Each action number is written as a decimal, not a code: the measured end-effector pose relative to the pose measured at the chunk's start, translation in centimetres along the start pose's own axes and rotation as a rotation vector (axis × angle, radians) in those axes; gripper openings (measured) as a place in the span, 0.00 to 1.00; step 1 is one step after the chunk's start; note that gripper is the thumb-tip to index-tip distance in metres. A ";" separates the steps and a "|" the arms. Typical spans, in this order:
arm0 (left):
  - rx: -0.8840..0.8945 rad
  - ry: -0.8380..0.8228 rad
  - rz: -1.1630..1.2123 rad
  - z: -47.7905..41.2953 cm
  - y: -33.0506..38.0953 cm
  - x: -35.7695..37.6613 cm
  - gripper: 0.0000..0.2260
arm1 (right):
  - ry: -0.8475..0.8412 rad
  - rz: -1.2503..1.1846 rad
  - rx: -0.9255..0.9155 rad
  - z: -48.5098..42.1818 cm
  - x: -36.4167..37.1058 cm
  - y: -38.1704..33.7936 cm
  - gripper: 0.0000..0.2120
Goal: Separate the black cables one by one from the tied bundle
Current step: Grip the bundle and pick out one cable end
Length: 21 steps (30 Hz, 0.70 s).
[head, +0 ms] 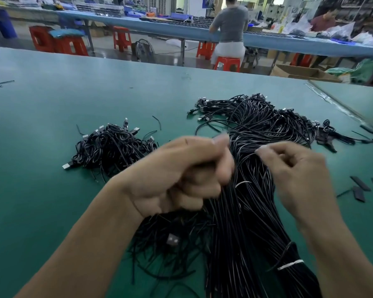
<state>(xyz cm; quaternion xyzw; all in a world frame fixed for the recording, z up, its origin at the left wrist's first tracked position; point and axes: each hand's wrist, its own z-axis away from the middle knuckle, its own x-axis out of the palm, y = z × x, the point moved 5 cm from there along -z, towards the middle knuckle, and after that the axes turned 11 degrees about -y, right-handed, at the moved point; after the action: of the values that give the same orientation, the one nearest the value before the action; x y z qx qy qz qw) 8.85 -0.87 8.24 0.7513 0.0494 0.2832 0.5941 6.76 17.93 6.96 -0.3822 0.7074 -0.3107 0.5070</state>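
Head view shows the green table [52, 100] with the tied bundle [252, 207] of black cables running from the near edge to the far right, a white tie [290, 264] binding it near the right forearm. A smaller pile [110, 145] of separated cables lies to the left. The left hand [181, 175] is clenched, seemingly around cable, though blur hides what. The right hand [297, 168] pinches 1 strand [249, 157]. Likely the picking step; next, draw that strand free.
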 end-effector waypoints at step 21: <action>0.406 0.713 0.102 -0.5 -1.5 -4.9 0.16 | -0.824 0.155 -0.106 2.7 4.4 -3.1 0.05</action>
<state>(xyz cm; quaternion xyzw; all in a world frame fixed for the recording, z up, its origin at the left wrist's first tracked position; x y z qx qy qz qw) 4.92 -2.06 5.09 0.7096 0.2698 0.5392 0.3647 9.20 12.38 6.60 -0.4457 0.4872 -0.0561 0.7489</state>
